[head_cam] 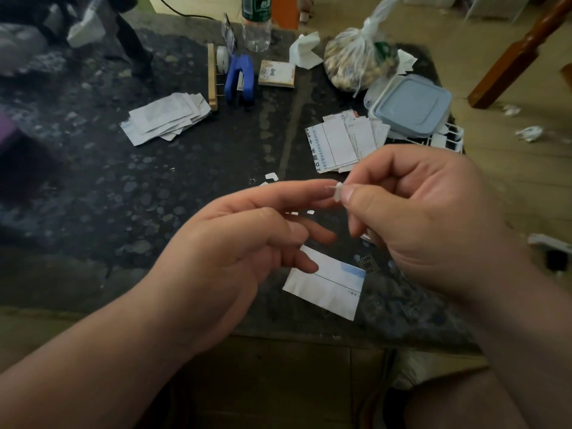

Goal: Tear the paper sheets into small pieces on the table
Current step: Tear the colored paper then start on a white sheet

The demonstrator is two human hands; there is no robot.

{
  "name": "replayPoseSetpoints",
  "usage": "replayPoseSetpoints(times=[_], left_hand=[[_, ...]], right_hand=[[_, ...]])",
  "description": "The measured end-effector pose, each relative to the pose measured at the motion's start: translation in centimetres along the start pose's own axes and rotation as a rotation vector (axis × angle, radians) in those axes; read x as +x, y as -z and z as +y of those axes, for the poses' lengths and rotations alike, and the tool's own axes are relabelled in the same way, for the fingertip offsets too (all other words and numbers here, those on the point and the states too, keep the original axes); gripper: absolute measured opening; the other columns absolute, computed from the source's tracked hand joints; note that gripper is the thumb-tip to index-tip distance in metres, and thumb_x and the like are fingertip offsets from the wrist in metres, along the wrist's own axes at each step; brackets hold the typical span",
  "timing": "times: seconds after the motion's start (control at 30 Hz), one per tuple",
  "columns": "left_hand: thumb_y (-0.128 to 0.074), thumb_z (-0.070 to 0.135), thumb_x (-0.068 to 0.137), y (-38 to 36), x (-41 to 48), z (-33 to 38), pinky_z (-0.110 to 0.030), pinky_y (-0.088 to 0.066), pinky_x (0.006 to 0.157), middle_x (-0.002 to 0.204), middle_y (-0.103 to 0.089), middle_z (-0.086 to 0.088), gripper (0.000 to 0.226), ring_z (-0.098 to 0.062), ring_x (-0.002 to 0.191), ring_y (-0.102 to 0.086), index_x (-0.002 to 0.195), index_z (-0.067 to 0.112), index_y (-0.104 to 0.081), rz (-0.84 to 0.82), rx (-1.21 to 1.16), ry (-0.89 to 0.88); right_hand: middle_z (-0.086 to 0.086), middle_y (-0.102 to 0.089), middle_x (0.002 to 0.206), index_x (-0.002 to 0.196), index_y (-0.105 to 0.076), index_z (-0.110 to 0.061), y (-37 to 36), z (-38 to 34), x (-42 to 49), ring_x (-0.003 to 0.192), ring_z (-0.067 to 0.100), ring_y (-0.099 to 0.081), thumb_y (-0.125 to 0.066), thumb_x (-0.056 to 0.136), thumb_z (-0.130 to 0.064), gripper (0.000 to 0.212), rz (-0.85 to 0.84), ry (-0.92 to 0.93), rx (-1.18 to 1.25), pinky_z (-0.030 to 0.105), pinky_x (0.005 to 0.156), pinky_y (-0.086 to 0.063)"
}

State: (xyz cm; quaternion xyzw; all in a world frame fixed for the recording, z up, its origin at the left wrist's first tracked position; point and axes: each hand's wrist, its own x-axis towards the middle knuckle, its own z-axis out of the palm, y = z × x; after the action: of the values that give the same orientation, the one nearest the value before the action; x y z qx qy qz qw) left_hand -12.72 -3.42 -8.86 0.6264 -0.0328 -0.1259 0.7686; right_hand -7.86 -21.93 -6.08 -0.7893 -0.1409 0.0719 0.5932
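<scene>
Mid-tear, it seems: the right hand (pixel 427 218) pinches a tiny paper scrap (pixel 338 191) between thumb and forefinger, and the left hand (pixel 235 243), fingers loose, touches it with its forefinger tip. The next move likely calls for the larger piece (pixel 325 284) beneath the left fingers.

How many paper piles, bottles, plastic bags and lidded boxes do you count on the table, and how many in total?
paper piles: 2
bottle: 1
plastic bag: 1
lidded box: 1
Total: 5
</scene>
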Motion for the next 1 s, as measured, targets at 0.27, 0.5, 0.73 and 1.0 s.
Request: replayPoseSetpoints(times=[0.27,0.5,0.73,1.0], left_hand=[[-0.066,0.01,0.076,0.0,0.0,0.0,-0.03,-0.055,0.063,0.098,-0.076,-0.013,0.021,-0.022,0.076,-0.067,0.092,0.008,-0.08,0.024,-0.168,0.153],[-0.068,0.02,0.077,0.4,0.0,-0.2,-0.027,-0.051,0.053,0.076,-0.071,-0.011,0.012,-0.019,0.061,-0.064,0.068,0.017,-0.075,0.157,-0.139,0.196],[-0.051,0.025,0.093,2.3,-0.5,0.3,-0.03,-0.047,0.048,0.064,-0.061,-0.012,0.034,-0.024,0.054,-0.056,0.061,0.013,-0.052,0.341,-0.186,0.263],[-0.048,0.034,0.104,5.1,-0.6,-0.1,-0.029,-0.043,0.051,0.068,-0.066,-0.007,0.036,-0.016,0.052,-0.054,0.087,0.009,-0.067,0.485,-0.109,0.369]], right_hand=[[0.009,-0.063,0.057,0.074,-0.067,-0.005,0.1,0.8,1.0,0.04,0.007,-0.047,-0.065,0.088,-0.002,0.014,-0.098,-0.111,0.109,0.016,0.041,-0.037],[0.006,-0.068,0.063,0.071,-0.068,-0.01,-1.1,2.3,2.8,0.049,0.016,-0.047,-0.067,0.084,-0.005,0.014,-0.144,-0.201,-0.123,0.027,0.043,-0.036],[-0.007,-0.066,0.072,0.075,-0.066,-0.021,-5.1,5.0,5.1,0.068,0.007,-0.061,-0.067,0.08,-0.016,0.007,-0.22,-0.157,-0.594,0.02,0.059,-0.046],[-0.007,-0.071,0.092,0.102,-0.077,-0.021,-6.9,7.4,6.5,0.073,0.003,-0.06,-0.056,0.098,-0.011,0.024,-0.181,-0.151,-0.657,0.008,0.06,-0.043]])
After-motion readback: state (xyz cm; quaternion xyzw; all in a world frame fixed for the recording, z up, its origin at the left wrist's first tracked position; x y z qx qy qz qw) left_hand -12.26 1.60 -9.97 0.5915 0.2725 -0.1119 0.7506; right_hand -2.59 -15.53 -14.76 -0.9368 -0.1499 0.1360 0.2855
